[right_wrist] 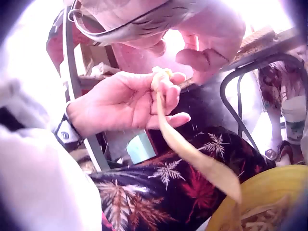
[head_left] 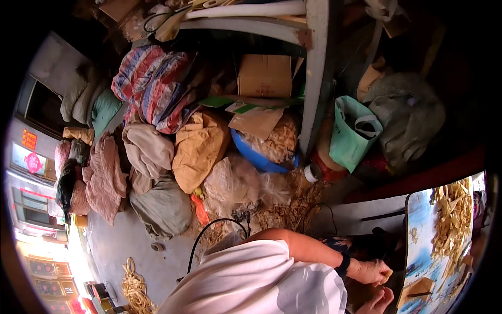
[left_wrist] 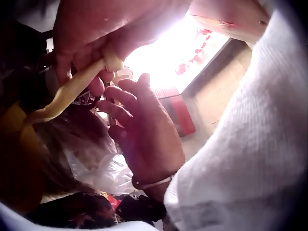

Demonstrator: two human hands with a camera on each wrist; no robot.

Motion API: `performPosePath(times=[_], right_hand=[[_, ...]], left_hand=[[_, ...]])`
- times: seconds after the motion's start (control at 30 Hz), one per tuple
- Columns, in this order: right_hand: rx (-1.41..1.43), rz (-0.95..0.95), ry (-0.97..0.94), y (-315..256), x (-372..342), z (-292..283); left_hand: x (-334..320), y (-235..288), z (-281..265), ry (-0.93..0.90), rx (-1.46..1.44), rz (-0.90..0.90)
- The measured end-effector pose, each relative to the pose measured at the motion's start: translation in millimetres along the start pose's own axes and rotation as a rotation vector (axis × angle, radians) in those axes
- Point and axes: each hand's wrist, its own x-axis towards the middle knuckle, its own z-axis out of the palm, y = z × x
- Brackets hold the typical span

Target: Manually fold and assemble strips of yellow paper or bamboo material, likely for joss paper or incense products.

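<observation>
My left hand (head_left: 368, 271), with a dark band at the wrist, pinches a flat pale-yellow strip (right_wrist: 192, 154). One end of the strip loops round its fingers in the right wrist view, and the long free end hangs down toward a yellow tub (right_wrist: 276, 185) with similar pieces inside. Close beside it is my right hand (left_wrist: 151, 132), wearing a thin bracelet. Its fingers are loosely bent, with nothing between them. In the left wrist view the strip crosses in front of dark clothing, and the loop lies against the left fingers.
A blue-and-white tabletop (head_left: 418, 240) at the right carries a heap of pale strips (head_left: 452, 220). Leaf-print cloth (right_wrist: 163, 187) lies below the hands. Sacks, a brown carton (head_left: 264, 76) and a green bag (head_left: 353, 133) line the far side. More strips (head_left: 135, 288) lie on the floor.
</observation>
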Motion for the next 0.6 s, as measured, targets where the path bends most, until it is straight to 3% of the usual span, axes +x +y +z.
performPosePath(times=[0.03, 0.07, 0.13, 0.17, 0.27, 0.37, 0.47, 0.53, 0.57, 0.6], right_hand=[[0.104, -0.061, 0.009, 11, 6, 0], [0.155, 0.087, -0.06, 19, 8, -1], [0.258, 0.376, -0.209, 2, 12, -5], [0.367, 0.391, -0.249, 3, 12, -3], [0.265, 0.227, -0.207, 11, 10, -2], [0.348, 0.215, -0.073, -3, 7, -1], [0.478, 0.173, -0.144, 62, 5, 10], [0.322, 0.028, -0.097, 43, 2, 6], [0.272, 0.024, -0.057, 36, 1, 6], [0.265, 0.121, -0.053, 18, 1, 0]], left_hand=[[-5, 11, 0, -0.089, 0.079, -0.037], [-8, 12, 3, -0.128, 0.221, -0.007], [-12, 7, 15, -0.047, 0.237, 0.209], [-10, 6, 13, -0.059, 0.354, 0.107], [-4, -12, 14, -0.072, 0.318, 0.153], [-12, 17, 9, -0.215, -0.021, -0.197], [-16, 17, 10, -0.211, -0.081, -0.204], [-21, 24, 12, -0.167, 0.085, -0.13], [-22, 24, 10, -0.063, 0.282, 0.09], [-24, 32, 13, -0.025, 0.322, -0.049]])
